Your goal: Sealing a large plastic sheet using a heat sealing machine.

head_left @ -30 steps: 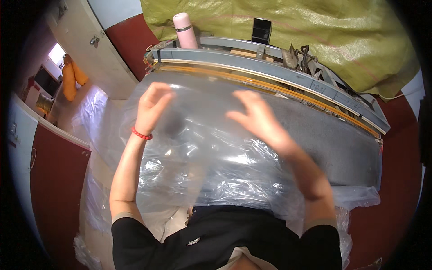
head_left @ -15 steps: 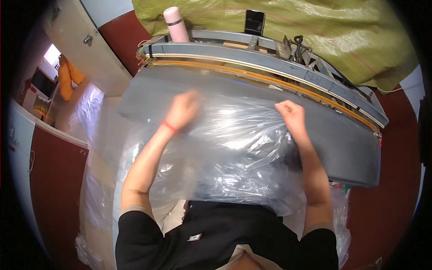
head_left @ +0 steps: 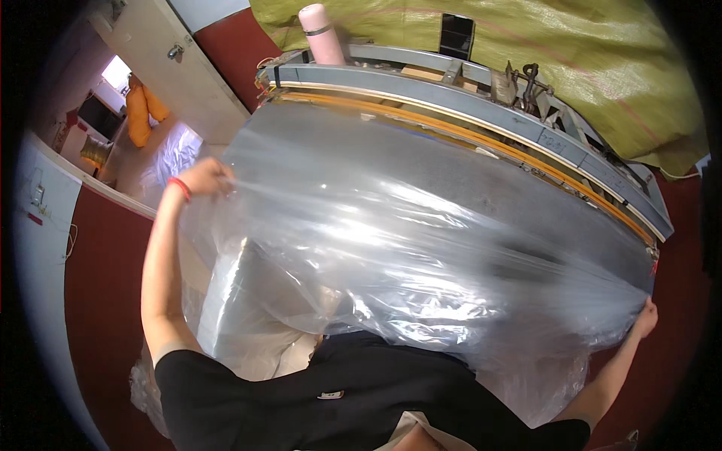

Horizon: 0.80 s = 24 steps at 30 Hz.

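Note:
A wide sheet of clear plastic film (head_left: 421,278) is stretched across the dark grey work surface (head_left: 466,173), its folds shining. The near part hangs down in front of my body. At the far left, my left hand (head_left: 207,178), with a red band at the wrist, is closed on the film's edge; its fingers are a little blurred. My right hand (head_left: 644,317) pinches the opposite edge at the right end of the surface. From there, tight creases fan out toward the middle.
Behind the surface runs a long grey metal bar (head_left: 421,88) with an orange strip (head_left: 451,134) along it. A pink bottle (head_left: 322,36), a phone (head_left: 456,36) and a metal clamp (head_left: 526,86) are at the back. The door (head_left: 169,68) stands at the left; green woven sheeting (head_left: 571,52) covers the back.
My hands have moved far apart, the left outward to the left and the right outward and nearer. The film between them has been spread wide and pulled taut.

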Motion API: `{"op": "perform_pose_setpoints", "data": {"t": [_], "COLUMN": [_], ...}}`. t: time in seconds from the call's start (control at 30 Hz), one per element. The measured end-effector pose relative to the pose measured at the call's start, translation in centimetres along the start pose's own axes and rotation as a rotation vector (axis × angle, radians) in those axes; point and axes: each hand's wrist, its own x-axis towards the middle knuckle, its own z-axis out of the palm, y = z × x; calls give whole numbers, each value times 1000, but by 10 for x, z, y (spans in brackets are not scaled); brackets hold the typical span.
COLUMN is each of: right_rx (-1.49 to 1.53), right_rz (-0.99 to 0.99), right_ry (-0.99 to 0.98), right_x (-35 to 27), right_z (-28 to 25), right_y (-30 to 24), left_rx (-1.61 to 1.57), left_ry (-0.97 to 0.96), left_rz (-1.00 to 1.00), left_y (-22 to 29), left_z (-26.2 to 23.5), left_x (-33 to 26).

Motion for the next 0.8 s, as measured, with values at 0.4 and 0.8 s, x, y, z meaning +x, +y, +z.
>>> {"op": "perform_pose_setpoints", "data": {"t": [0.4,0.8], "right_rx": [-322,-379], "right_rz": [189,133], "right_ry": [23,62], "right_x": [-13,-19], "right_z": [4,1], "right_y": [-12,-14], "left_rx": [628,666], "left_ry": [390,650], "left_rz": [156,49], "left_y": [4,32], "left_z": [60,22], "left_x": [73,131]}}
